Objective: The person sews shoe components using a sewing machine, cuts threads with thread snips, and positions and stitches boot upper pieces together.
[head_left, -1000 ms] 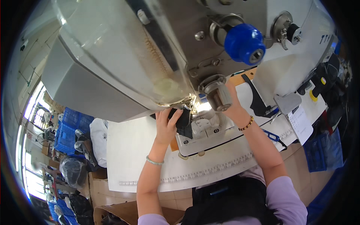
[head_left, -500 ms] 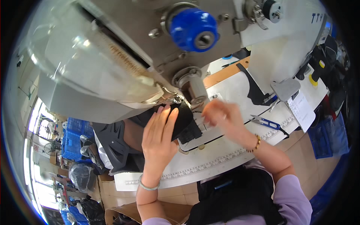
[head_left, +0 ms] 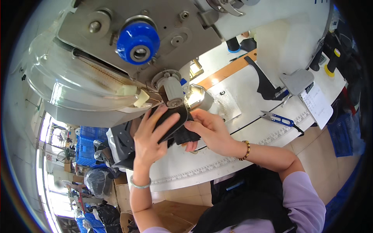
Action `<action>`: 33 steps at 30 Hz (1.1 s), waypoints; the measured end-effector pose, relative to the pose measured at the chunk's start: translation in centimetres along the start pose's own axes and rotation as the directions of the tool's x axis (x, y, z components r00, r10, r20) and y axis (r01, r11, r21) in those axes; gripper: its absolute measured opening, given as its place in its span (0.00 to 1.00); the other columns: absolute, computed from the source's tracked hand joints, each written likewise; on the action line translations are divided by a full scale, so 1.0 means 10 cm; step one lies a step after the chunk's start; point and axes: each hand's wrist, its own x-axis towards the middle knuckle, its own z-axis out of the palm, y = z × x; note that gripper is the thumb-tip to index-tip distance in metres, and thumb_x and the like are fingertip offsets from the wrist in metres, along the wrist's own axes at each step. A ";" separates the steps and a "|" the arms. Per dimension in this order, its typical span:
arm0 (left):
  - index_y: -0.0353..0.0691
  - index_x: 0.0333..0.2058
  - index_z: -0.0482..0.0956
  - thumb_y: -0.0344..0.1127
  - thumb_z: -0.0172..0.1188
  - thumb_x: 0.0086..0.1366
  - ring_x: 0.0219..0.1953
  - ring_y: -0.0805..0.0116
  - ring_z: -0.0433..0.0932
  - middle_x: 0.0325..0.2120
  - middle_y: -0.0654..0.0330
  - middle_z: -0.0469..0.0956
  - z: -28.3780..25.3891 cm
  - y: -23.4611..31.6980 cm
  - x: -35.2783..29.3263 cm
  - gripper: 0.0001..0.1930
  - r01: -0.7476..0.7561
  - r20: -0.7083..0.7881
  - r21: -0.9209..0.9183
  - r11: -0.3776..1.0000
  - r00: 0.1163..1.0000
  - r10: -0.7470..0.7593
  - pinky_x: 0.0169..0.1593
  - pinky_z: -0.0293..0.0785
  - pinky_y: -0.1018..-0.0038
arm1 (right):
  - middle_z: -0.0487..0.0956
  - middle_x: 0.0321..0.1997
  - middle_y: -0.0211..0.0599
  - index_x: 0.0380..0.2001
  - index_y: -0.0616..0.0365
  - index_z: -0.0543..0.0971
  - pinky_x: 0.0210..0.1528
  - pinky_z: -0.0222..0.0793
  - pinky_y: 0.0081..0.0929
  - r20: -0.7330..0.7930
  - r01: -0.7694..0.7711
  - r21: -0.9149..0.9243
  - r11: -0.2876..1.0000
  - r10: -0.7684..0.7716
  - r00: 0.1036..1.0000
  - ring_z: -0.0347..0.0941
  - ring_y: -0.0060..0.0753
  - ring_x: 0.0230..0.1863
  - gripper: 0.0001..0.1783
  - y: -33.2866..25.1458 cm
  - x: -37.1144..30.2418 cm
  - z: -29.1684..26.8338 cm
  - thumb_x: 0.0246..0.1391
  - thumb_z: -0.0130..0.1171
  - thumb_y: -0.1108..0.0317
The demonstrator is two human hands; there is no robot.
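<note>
A black shoe upper (head_left: pixel 173 121) lies beneath the roller foot (head_left: pixel 173 93) of a sewing machine, bent over and raised from the table. On its top rests my left hand (head_left: pixel 150 136), fingers stretched and spread close to the roller. My right hand (head_left: pixel 208 129) pinches the near right edge of the upper between thumb and fingers; some fingertips are hidden behind the material. Beyond the upper stands a shiny rounded metal part (head_left: pixel 199 98). The needle point cannot be made out.
Blue-handled thread snips (head_left: pixel 280 119) lie on the white table (head_left: pixel 248 134), near a printed ruler strip. A black cut piece (head_left: pixel 264 83) and a metal plate with paper (head_left: pixel 298 83) are farther right. More dark pieces (head_left: pixel 123 139) hang at the left edge.
My right hand, blurred beside the machine before, has come to the upper and gripped its edge. My left fingers have spread wider. The view has shifted, so the machine sits farther left.
</note>
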 end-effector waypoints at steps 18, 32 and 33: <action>0.50 0.43 0.79 0.19 0.49 0.38 0.54 0.58 0.68 0.46 0.61 0.73 0.23 0.06 -0.15 0.30 0.020 -0.121 0.091 0.996 0.993 -0.009 0.58 0.60 0.52 | 0.76 0.24 0.37 0.30 0.66 0.67 0.16 0.69 0.13 -0.068 0.022 -0.246 0.969 -0.040 0.997 0.78 0.27 0.23 0.13 -0.08 0.01 -0.01 0.60 0.48 0.64; 0.52 0.46 0.77 0.20 0.51 0.39 0.53 0.60 0.70 0.46 0.62 0.73 0.29 0.05 -0.21 0.31 -0.010 -0.166 0.182 0.983 0.985 0.041 0.57 0.61 0.56 | 0.74 0.21 0.32 0.28 0.65 0.68 0.16 0.69 0.13 -0.093 0.059 -0.352 0.934 -0.097 0.991 0.77 0.23 0.22 0.10 -0.06 0.00 0.03 0.59 0.48 0.68; 0.52 0.46 0.77 0.20 0.51 0.39 0.53 0.60 0.70 0.46 0.62 0.73 0.29 0.04 -0.20 0.31 -0.006 -0.171 0.176 0.984 0.985 0.037 0.57 0.61 0.56 | 0.74 0.20 0.31 0.28 0.65 0.68 0.16 0.69 0.13 -0.100 0.063 -0.362 0.930 -0.106 0.989 0.77 0.22 0.22 0.10 -0.07 0.00 0.04 0.59 0.48 0.68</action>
